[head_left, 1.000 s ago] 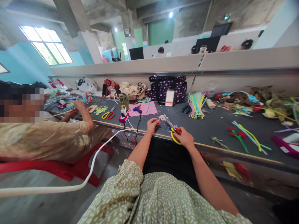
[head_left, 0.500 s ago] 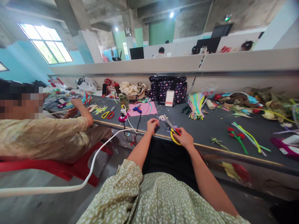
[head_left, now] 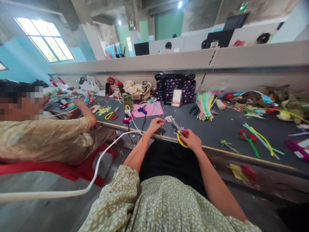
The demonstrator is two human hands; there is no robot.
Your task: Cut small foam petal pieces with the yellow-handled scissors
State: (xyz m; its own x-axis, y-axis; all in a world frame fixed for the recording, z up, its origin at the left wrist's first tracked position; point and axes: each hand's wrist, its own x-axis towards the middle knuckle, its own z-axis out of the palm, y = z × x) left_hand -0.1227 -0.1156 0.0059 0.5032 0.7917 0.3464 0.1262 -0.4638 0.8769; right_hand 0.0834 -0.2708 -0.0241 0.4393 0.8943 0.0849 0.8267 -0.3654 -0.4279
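Looks midway through cutting, judging by the pale scraps (head_left: 169,118) strewn on the counter (head_left: 217,129) just beyond the blade tips; no telling the amount left. Holds the scissors (head_left: 178,130) in the right hand (head_left: 193,141), grip clamped through the yellow and red handles, near the counter's front edge. Keeps them low over the counter, long axis diagonal, blades pointing away and to the left, handles toward the body. Rests the left hand (head_left: 156,123) just left of the blades, grip curled together; cannot tell whether on anything.
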